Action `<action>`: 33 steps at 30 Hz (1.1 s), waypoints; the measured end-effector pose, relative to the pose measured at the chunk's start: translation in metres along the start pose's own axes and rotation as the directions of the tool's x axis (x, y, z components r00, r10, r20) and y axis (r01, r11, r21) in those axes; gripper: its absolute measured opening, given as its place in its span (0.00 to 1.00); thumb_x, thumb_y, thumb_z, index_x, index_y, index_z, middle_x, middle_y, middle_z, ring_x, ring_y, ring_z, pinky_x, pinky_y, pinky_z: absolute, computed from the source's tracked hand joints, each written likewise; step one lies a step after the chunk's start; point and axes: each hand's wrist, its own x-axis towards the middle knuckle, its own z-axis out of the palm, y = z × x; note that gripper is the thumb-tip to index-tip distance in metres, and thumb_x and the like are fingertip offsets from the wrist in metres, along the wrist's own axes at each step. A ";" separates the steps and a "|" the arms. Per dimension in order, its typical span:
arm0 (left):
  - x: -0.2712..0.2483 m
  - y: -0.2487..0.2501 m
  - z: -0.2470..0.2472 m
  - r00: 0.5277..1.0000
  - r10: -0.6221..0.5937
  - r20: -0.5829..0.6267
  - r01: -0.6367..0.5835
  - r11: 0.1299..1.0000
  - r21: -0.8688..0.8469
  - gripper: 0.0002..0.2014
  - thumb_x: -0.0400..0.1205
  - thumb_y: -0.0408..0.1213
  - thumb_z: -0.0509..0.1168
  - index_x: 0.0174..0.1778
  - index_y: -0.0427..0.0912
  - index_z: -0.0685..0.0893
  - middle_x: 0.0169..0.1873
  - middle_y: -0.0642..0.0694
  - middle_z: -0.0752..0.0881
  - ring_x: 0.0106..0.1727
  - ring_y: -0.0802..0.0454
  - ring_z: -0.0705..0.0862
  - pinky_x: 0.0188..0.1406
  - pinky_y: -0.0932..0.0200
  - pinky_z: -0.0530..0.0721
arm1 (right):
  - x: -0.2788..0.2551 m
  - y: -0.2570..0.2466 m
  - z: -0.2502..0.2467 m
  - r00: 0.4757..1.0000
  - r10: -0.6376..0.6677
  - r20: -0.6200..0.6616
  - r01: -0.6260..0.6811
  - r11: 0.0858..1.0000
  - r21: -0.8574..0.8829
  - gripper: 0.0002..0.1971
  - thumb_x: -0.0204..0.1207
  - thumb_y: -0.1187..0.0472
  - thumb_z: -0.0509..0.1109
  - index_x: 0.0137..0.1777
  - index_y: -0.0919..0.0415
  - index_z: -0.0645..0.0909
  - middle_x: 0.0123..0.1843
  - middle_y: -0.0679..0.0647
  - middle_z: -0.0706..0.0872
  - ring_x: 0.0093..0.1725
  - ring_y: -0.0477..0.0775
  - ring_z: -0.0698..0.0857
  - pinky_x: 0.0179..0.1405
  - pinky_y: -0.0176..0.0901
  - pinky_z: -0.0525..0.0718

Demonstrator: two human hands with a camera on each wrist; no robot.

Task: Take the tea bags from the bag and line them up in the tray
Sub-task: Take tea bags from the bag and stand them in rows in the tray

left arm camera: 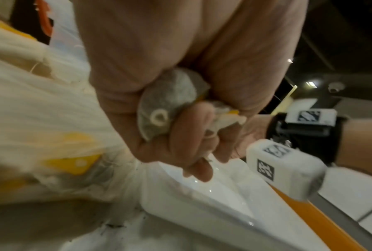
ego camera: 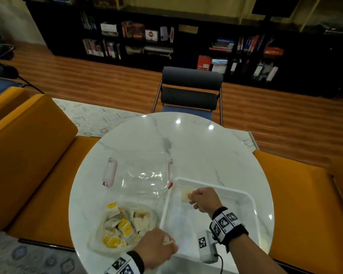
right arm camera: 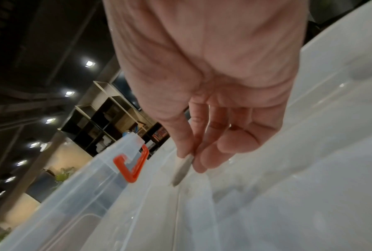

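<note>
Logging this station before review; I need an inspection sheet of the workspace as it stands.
Surface: round white marble table.
Job's things: plastic bag of tea bags at near left; white tray at near right.
Clutter: clear lidded box with red clips behind the bag.
Grippers: left hand clutches tea bags; right hand pinches a tea bag over the tray's far end.
Cables: a black lead from the right wrist unit.
Surroundings: orange seats, dark chair, bookshelves.

head looks down; wrists close, sharing tray.
</note>
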 end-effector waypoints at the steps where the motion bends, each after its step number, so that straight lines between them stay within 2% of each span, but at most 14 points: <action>1: 0.002 -0.002 0.001 1.000 0.010 0.029 -0.012 0.997 0.082 0.15 0.80 0.42 0.70 0.28 0.42 0.84 0.27 0.51 0.83 0.27 0.62 0.81 0.33 0.66 0.81 | 0.005 -0.001 0.006 1.000 0.023 0.013 -0.023 1.000 -0.003 0.07 0.75 0.64 0.76 0.37 0.64 0.86 0.34 0.58 0.89 0.28 0.51 0.82 0.21 0.35 0.74; 3: 0.006 -0.004 0.005 0.998 0.011 0.063 -0.024 0.978 0.209 0.14 0.82 0.45 0.69 0.31 0.44 0.86 0.33 0.49 0.87 0.43 0.55 0.87 0.44 0.72 0.78 | 0.014 -0.001 0.017 0.998 0.058 0.033 -0.057 0.998 -0.017 0.08 0.75 0.65 0.76 0.34 0.62 0.85 0.34 0.58 0.89 0.28 0.52 0.82 0.22 0.37 0.75; 5: 0.009 -0.008 0.010 0.997 -0.023 0.075 0.003 0.967 0.253 0.15 0.84 0.48 0.66 0.50 0.39 0.90 0.51 0.41 0.90 0.59 0.47 0.86 0.53 0.65 0.79 | 0.019 -0.002 0.027 0.996 0.091 0.026 -0.090 0.996 -0.029 0.10 0.74 0.66 0.76 0.31 0.60 0.84 0.33 0.58 0.88 0.26 0.52 0.81 0.21 0.38 0.74; 7: 0.010 -0.017 0.015 0.994 -0.054 0.092 0.028 0.964 0.265 0.20 0.84 0.51 0.64 0.60 0.37 0.87 0.60 0.37 0.87 0.64 0.42 0.84 0.58 0.59 0.79 | 0.022 0.000 0.036 0.994 0.110 0.005 -0.110 0.993 -0.053 0.14 0.72 0.68 0.76 0.27 0.56 0.83 0.31 0.57 0.86 0.25 0.52 0.80 0.19 0.37 0.73; 10: 0.012 -0.023 0.016 0.990 -0.084 0.115 0.055 0.972 0.230 0.22 0.83 0.53 0.65 0.62 0.38 0.86 0.64 0.38 0.86 0.66 0.42 0.83 0.60 0.61 0.78 | 0.029 0.004 0.046 0.992 0.120 -0.024 -0.123 0.985 -0.120 0.22 0.70 0.68 0.77 0.16 0.52 0.81 0.30 0.54 0.85 0.30 0.55 0.82 0.27 0.42 0.80; 13: 0.012 -0.016 0.004 0.987 -0.021 0.160 0.007 0.996 0.090 0.11 0.81 0.51 0.69 0.42 0.47 0.89 0.54 0.42 0.91 0.61 0.49 0.87 0.59 0.65 0.79 | 0.028 0.003 0.054 0.993 0.114 -0.039 -0.119 0.975 -0.189 0.04 0.69 0.60 0.81 0.35 0.54 0.89 0.42 0.55 0.91 0.44 0.56 0.89 0.43 0.44 0.87; 14: 0.011 -0.015 -0.003 0.986 0.012 0.168 -0.013 1.000 0.003 0.13 0.79 0.52 0.71 0.38 0.46 0.90 0.49 0.45 0.92 0.56 0.53 0.89 0.55 0.68 0.82 | 0.030 0.005 0.057 0.993 0.101 -0.055 -0.111 0.971 -0.213 0.08 0.68 0.56 0.82 0.44 0.56 0.89 0.47 0.55 0.91 0.48 0.55 0.89 0.46 0.42 0.87; 16: 0.004 -0.011 -0.017 0.990 0.039 0.137 -0.014 0.984 -0.178 0.21 0.79 0.56 0.70 0.44 0.38 0.92 0.45 0.47 0.94 0.41 0.59 0.89 0.42 0.69 0.83 | 0.032 0.006 0.061 0.992 0.092 -0.086 -0.112 0.959 -0.261 0.19 0.66 0.50 0.83 0.53 0.58 0.88 0.51 0.53 0.90 0.49 0.53 0.88 0.46 0.40 0.84; 18: -0.003 -0.005 -0.033 0.992 0.001 0.125 0.049 0.917 -0.396 0.22 0.82 0.57 0.69 0.51 0.38 0.93 0.43 0.45 0.93 0.31 0.57 0.83 0.30 0.65 0.80 | 0.029 -0.001 0.059 0.993 0.066 -0.095 -0.092 0.948 -0.305 0.16 0.67 0.50 0.81 0.50 0.59 0.87 0.48 0.53 0.90 0.47 0.53 0.88 0.47 0.42 0.86; 21: -0.012 0.001 -0.050 0.981 -0.036 0.189 0.172 0.609 -0.775 0.27 0.80 0.60 0.69 0.56 0.38 0.92 0.37 0.43 0.87 0.24 0.53 0.75 0.17 0.66 0.68 | 0.013 -0.016 0.046 0.998 -0.007 -0.059 -0.016 0.926 -0.378 0.11 0.72 0.55 0.77 0.36 0.58 0.80 0.36 0.52 0.86 0.36 0.52 0.83 0.42 0.46 0.87; 24: -0.016 0.009 -0.062 0.974 0.021 0.223 0.199 0.380 -0.903 0.34 0.79 0.64 0.65 0.60 0.32 0.89 0.35 0.41 0.84 0.22 0.54 0.75 0.13 0.68 0.66 | -0.019 -0.038 0.023 0.989 -0.144 -0.021 0.132 0.951 -0.280 0.10 0.73 0.55 0.79 0.40 0.60 0.83 0.36 0.54 0.88 0.30 0.50 0.83 0.33 0.41 0.83; 27: -0.019 0.017 -0.065 0.980 0.036 0.195 0.171 0.339 -0.925 0.36 0.79 0.66 0.62 0.60 0.33 0.90 0.34 0.42 0.83 0.21 0.55 0.74 0.11 0.67 0.65 | -0.067 -0.064 0.005 0.953 -0.298 0.062 0.304 0.936 -0.177 0.08 0.76 0.54 0.77 0.42 0.57 0.85 0.36 0.54 0.89 0.29 0.45 0.82 0.28 0.32 0.78; 29: -0.020 0.021 -0.064 0.986 0.034 0.165 0.143 0.344 -0.928 0.36 0.80 0.65 0.61 0.62 0.32 0.88 0.34 0.43 0.83 0.21 0.56 0.73 0.12 0.68 0.64 | -0.098 -0.078 -0.001 0.908 -0.398 0.133 0.412 0.904 -0.109 0.06 0.76 0.55 0.77 0.41 0.55 0.86 0.37 0.53 0.89 0.32 0.45 0.82 0.31 0.35 0.81; 33: -0.022 0.028 -0.055 0.990 0.049 0.131 0.108 0.325 -0.940 0.34 0.81 0.65 0.60 0.61 0.34 0.87 0.33 0.44 0.81 0.21 0.57 0.72 0.11 0.68 0.63 | -0.132 -0.081 0.003 0.832 -0.512 0.212 0.553 0.792 -0.259 0.09 0.71 0.47 0.80 0.40 0.50 0.87 0.37 0.44 0.88 0.34 0.39 0.81 0.36 0.31 0.78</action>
